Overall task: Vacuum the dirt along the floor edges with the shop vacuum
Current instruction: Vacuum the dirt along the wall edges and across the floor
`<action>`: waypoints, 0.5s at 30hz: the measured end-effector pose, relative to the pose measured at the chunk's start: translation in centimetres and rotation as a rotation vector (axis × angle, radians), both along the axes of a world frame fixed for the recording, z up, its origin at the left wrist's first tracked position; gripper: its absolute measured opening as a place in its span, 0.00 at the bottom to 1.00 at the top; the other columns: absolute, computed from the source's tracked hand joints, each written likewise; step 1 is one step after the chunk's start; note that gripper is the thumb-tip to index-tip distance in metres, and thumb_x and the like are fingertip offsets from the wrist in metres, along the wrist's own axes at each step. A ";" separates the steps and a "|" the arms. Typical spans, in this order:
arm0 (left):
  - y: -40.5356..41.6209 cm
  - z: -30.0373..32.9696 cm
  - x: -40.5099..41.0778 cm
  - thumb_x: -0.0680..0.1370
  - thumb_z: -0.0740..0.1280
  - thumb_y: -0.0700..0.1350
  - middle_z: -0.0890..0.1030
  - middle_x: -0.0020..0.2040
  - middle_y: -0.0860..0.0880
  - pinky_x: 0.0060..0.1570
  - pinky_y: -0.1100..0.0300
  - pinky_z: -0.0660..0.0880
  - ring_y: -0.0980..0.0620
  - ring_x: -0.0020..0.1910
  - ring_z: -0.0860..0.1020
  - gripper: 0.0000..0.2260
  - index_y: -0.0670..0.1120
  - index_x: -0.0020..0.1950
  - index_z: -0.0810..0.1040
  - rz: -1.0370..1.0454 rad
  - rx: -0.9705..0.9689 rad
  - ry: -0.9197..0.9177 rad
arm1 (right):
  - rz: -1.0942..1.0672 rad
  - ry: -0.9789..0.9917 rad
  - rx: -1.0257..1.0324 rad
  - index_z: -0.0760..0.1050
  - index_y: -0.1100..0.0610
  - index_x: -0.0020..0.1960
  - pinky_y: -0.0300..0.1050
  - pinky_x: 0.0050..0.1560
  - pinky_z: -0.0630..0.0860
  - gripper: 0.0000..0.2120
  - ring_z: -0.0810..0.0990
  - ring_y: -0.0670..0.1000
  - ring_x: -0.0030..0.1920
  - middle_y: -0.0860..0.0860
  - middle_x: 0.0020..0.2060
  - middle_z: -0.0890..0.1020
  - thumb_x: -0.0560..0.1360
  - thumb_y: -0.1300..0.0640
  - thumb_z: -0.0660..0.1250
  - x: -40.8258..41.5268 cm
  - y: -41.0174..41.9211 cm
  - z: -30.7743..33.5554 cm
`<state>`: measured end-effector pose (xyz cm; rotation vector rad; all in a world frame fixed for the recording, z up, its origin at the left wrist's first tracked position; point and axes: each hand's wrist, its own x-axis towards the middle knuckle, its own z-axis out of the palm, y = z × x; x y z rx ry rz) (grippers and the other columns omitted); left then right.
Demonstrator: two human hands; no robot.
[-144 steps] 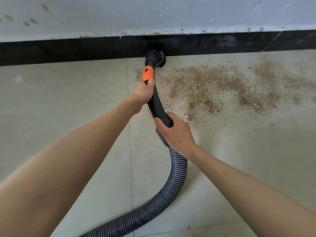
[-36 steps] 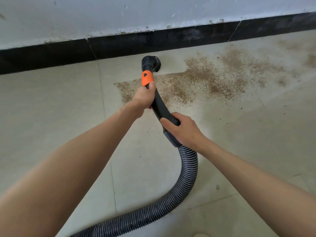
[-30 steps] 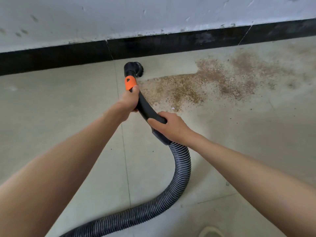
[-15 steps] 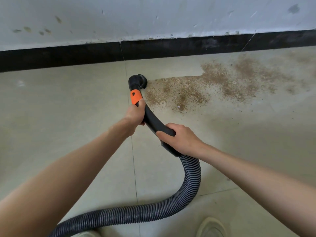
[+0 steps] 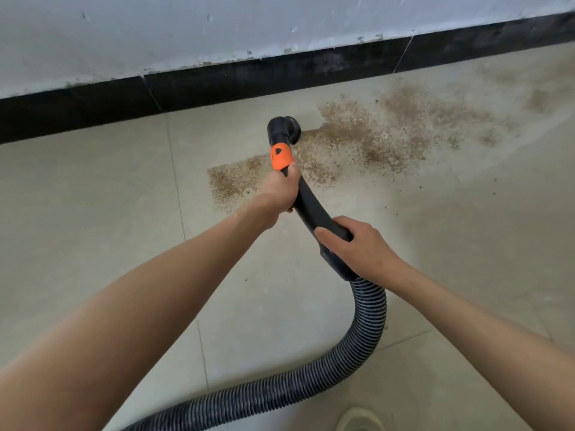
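Observation:
A black vacuum wand (image 5: 311, 206) with an orange collar (image 5: 281, 157) ends in a round brush nozzle (image 5: 284, 127) pressed to the pale tile floor. My left hand (image 5: 281, 189) grips the wand just below the collar. My right hand (image 5: 357, 244) grips the wand's lower end, where the ribbed grey hose (image 5: 367, 325) joins and curls down to the left. Brown dirt (image 5: 367, 141) spreads right of the nozzle and below it, with a cleaned strip between the dirt and the black baseboard (image 5: 249, 79).
A scuffed white wall (image 5: 217, 26) rises above the baseboard. A pale shoe tip (image 5: 357, 419) shows at the bottom edge. Fainter dirt patches (image 5: 538, 98) lie at the far right near the baseboard.
The nozzle has moved right from the dirt's left edge into the patch, closer to the baseboard. Both hands keep their grip on the wand. The view has tilted.

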<state>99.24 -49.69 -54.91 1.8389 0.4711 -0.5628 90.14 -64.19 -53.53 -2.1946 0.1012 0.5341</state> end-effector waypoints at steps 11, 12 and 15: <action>-3.7 -0.3 2.2 0.82 0.51 0.54 0.73 0.42 0.45 0.38 0.56 0.72 0.48 0.38 0.72 0.19 0.39 0.55 0.70 -0.067 -0.035 -0.006 | -0.087 -0.025 -0.051 0.74 0.51 0.44 0.47 0.42 0.73 0.11 0.78 0.50 0.40 0.49 0.38 0.81 0.76 0.44 0.62 1.1 -2.1 -0.7; -3.4 -0.2 2.3 0.82 0.51 0.54 0.72 0.42 0.45 0.40 0.56 0.72 0.48 0.39 0.72 0.18 0.40 0.53 0.69 -0.064 -0.040 -0.008 | -0.078 -0.025 -0.054 0.74 0.52 0.44 0.47 0.42 0.74 0.12 0.78 0.50 0.40 0.49 0.38 0.81 0.76 0.44 0.62 1.2 -1.7 -0.6; -1.8 0.2 2.2 0.82 0.51 0.54 0.73 0.44 0.44 0.51 0.50 0.75 0.46 0.44 0.74 0.17 0.41 0.52 0.69 -0.018 -0.048 -0.005 | -0.048 -0.022 -0.028 0.75 0.55 0.46 0.46 0.41 0.73 0.14 0.79 0.50 0.39 0.50 0.38 0.81 0.76 0.44 0.62 1.7 -0.4 -0.5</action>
